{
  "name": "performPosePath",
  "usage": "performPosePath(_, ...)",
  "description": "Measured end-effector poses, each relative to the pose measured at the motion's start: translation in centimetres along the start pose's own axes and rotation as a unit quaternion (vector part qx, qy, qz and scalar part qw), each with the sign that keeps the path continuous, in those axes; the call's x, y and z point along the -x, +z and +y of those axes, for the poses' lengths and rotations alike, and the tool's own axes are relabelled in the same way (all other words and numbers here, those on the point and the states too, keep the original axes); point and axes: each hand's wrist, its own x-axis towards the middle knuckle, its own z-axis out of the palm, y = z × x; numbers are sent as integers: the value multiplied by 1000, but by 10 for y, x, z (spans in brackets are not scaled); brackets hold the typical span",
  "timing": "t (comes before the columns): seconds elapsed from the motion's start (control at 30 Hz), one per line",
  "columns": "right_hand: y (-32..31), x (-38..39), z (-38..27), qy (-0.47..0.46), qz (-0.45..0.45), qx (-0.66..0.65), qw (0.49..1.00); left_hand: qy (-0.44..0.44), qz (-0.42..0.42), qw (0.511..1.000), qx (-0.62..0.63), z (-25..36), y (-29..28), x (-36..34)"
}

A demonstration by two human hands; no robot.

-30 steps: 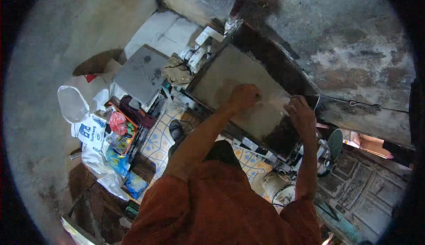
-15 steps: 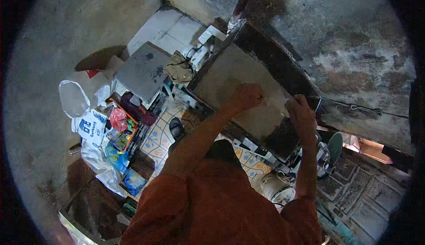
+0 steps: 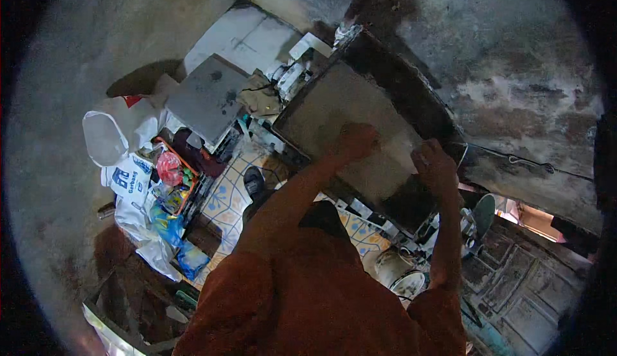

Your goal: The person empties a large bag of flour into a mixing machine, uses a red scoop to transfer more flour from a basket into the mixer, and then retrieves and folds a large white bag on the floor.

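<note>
A large dark rectangular tray-like box (image 3: 424,99) lies before me at a tilt. Much of its inside is covered by a flat beige-brown layer (image 3: 315,108), whose material I cannot make out. My left hand (image 3: 355,144) is over the middle of that layer, fingers curled in; whatever they grip is hidden. By the layer's right edge is my right hand (image 3: 435,160), with fingers bent and drawn together. Nothing I can name shows in it. The dim light hides whether either hand touches the surface.
At left stand a grey square-topped table (image 3: 209,102), an orange crate (image 3: 189,192) with packets, and white plastic bags (image 3: 132,185). A crumpled brown cloth (image 3: 260,95) sits beside the box. A pale bucket (image 3: 395,272) is near my right elbow. A rough wall (image 3: 514,79) rises behind.
The view has shifted slightly. My right hand's fingers have moved a little and look more drawn together. My left hand stays over nearly the same spot.
</note>
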Motion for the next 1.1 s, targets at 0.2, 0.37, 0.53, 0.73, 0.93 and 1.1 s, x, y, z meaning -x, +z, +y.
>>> performPosePath(0.2,27,6,11,5,-67,60,996,-38,13,998,-40,10,-24,2)
performPosePath(0.37,43,14,15,-5,84,89,992,-32,-20,996,-77,9,-26,1)
performPosePath(0.53,9,0,-20,3,27,96,995,-34,12,998,-50,4,-21,7)
performPosePath(0.73,-2,-5,-31,-30,-30,103,994,-38,-11,998,-57,-3,-8,6)
performPosePath(0.93,2,-2,-29,-38,-20,114,993,-41,30,997,-63,-4,-3,7)
performPosePath(1.1,14,0,-22,-4,-35,122,992,-105,-1,992,-68,9,-25,11)
